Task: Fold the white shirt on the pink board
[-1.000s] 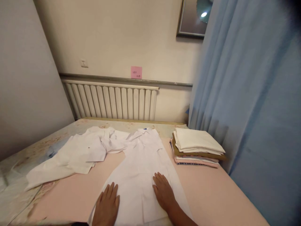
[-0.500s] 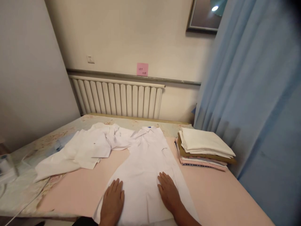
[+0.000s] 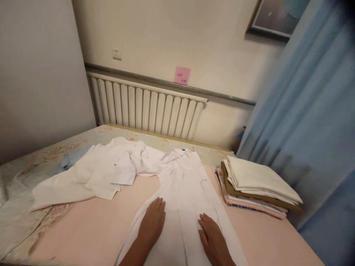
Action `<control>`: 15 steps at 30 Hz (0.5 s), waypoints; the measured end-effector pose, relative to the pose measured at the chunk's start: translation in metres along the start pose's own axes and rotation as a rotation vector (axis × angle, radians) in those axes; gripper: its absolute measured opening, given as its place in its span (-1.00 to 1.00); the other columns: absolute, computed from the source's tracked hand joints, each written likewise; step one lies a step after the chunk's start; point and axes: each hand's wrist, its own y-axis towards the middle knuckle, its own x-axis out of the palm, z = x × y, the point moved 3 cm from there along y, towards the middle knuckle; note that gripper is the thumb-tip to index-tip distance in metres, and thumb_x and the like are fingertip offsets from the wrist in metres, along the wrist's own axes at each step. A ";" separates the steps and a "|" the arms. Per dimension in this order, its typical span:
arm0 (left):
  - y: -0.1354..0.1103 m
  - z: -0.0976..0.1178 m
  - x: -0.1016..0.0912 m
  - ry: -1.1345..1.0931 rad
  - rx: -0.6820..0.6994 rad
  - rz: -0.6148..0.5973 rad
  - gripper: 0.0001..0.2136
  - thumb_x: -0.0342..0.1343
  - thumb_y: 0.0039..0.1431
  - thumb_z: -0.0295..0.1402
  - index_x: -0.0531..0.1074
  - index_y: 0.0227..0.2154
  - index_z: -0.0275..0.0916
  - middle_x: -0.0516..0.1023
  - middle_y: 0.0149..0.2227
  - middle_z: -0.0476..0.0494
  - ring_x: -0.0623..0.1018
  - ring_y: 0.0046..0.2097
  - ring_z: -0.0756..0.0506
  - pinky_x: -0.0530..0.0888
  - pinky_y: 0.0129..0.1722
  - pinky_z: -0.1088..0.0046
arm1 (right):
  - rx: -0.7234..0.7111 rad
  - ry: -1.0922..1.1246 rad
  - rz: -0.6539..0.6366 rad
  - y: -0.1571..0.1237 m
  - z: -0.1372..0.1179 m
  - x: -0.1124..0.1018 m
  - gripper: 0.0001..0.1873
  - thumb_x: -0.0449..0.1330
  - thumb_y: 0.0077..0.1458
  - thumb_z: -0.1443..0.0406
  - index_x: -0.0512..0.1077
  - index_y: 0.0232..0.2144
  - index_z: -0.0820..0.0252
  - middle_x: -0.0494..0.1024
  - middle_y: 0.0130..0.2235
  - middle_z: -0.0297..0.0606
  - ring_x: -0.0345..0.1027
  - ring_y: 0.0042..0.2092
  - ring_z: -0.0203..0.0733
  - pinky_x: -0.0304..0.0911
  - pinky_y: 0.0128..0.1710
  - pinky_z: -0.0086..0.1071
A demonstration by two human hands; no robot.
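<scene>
1. Pink cloth covers the desk, perhaps to cushion fabric.
2. Left of the folded stack, probably set aside for room, lies the collared white garment.
3. Left hand and right hand rest on it, fingers nearly together, pinching nothing, seemingly steadying it.

At twelve o'clock we see a pink note with handwriting on the wall, just above a pipe. Toward eleven, we find a pale radiator and, higher, a socket. A framed picture hangs at one o'clock; at three, we have a blue curtain.
</scene>
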 end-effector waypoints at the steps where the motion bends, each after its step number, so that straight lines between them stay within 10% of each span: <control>1: 0.002 -0.001 0.002 -0.004 -0.001 -0.002 -0.62 -0.15 0.26 -0.39 0.37 0.08 -0.24 0.40 0.16 -0.19 0.34 0.21 -0.16 0.30 0.19 0.14 | 0.018 0.009 0.006 0.009 -0.002 -0.002 -0.72 0.05 0.18 0.26 0.48 -0.12 0.12 0.54 -0.04 -0.15 0.40 0.01 -0.02 0.30 0.01 -0.13; 7: 0.014 0.010 0.003 -0.090 0.039 -0.061 -0.54 -0.11 0.19 -0.50 0.26 0.16 -0.17 0.31 0.22 -0.17 0.30 0.24 -0.14 0.30 0.19 0.18 | 0.143 0.063 -0.140 0.134 -0.047 0.009 -0.72 -0.05 0.22 0.31 0.39 -0.46 0.15 0.49 -0.44 -0.28 0.37 -0.39 -0.22 0.20 -0.36 -0.40; 15: 0.016 0.013 -0.014 -0.257 0.013 -0.254 -0.61 -0.07 0.23 -0.37 0.33 0.11 -0.21 0.34 0.21 -0.15 0.26 0.26 -0.14 0.14 0.29 0.18 | 0.061 0.002 -0.363 0.265 -0.125 0.106 -0.81 0.11 0.14 0.20 0.41 -0.27 0.17 0.54 -0.22 -0.17 0.40 -0.19 -0.14 0.17 -0.22 -0.35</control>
